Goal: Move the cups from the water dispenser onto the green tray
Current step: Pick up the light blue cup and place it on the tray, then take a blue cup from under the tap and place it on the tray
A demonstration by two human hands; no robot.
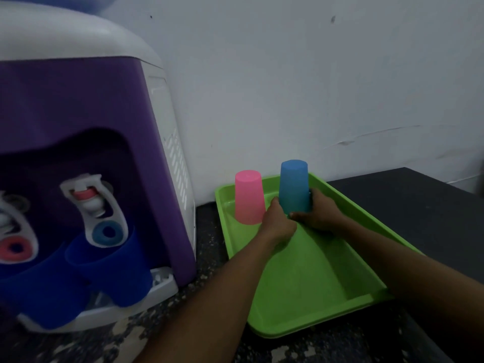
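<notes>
1. Both forearms reach forward over the green tray (301, 279). The left hand (279, 224) and the right hand (318, 214) wrap the lower part of an upturned light blue cup (293, 186) at the tray's far end.
2. An upturned pink cup (249, 196) stands in the tray just left of it.
3. Two dark blue cups (110, 268) sit under the taps of the purple water dispenser (78, 106); the left one is cut off by the picture's edge.
4. The blue cup's rim is hidden behind the fingers, so whether it touches the tray cannot be told.
5. The tray lies on a dark speckled counter (209, 231) against a pale wall (314, 74).
</notes>
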